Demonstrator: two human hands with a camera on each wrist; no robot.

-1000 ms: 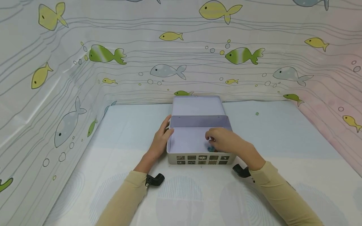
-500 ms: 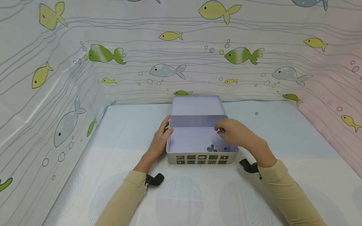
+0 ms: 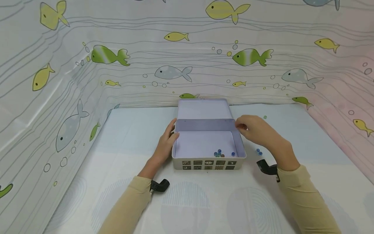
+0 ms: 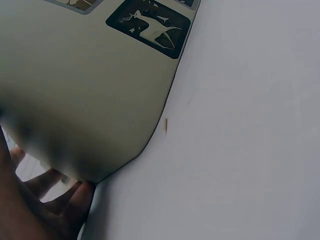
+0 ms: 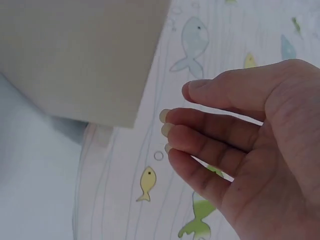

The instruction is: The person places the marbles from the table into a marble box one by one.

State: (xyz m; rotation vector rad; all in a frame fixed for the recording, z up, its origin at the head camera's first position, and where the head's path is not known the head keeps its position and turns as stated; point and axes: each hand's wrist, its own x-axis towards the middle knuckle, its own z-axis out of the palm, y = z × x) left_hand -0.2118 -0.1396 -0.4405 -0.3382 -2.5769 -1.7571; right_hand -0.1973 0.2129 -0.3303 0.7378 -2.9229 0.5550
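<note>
An open tin box [image 3: 204, 143], pale lilac inside and with small dark pictures on its front, stands in the middle of the table. My left hand [image 3: 165, 144] grips its left wall, thumb over the rim and fingers outside. Near the front right of its floor lie several small marbles [image 3: 219, 153], mostly blue. My right hand [image 3: 255, 130] hovers by the rear right rim of the box. In the right wrist view its fingers [image 5: 210, 145] are loosely bent, the thumb is apart from them, and nothing shows between them.
Two blue marbles [image 3: 259, 151] lie on the table right of the box, under the right forearm. A green marble [image 3: 265, 117] is farther back. The raised lid [image 3: 204, 109] leans back near the fish-patterned wall [image 3: 146, 52].
My right hand has moved from inside the box up and right, past its right rim. The marbles it covered now show, as do two blue ones on the table. The left hand stays put.
</note>
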